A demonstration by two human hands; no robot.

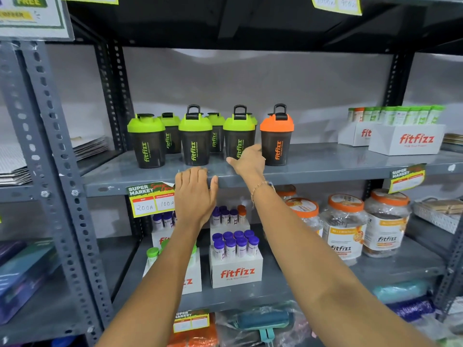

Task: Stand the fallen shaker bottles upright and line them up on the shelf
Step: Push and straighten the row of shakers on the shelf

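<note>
Several dark shaker bottles stand upright on the grey shelf (pixel 325 161). The front row holds three green-lidded shakers (pixel 147 141) (pixel 195 139) (pixel 238 136) and an orange-lidded shaker (pixel 276 139) at the right end. Two more green-lidded shakers (pixel 171 132) (pixel 215 131) stand behind. My right hand (pixel 249 161) reaches onto the shelf between the third green shaker and the orange one, fingers spread, holding nothing. My left hand (pixel 195 194) hovers at the shelf's front edge below the middle green shaker, open and empty.
White fitfizz boxes of green tubes (pixel 406 136) sit at the shelf's right end. Below are boxes of purple-capped tubes (pixel 236 249) and large orange-lidded jars (pixel 345 229). A price tag (pixel 150 199) hangs on the shelf edge. Steel uprights (pixel 50 146) frame the left.
</note>
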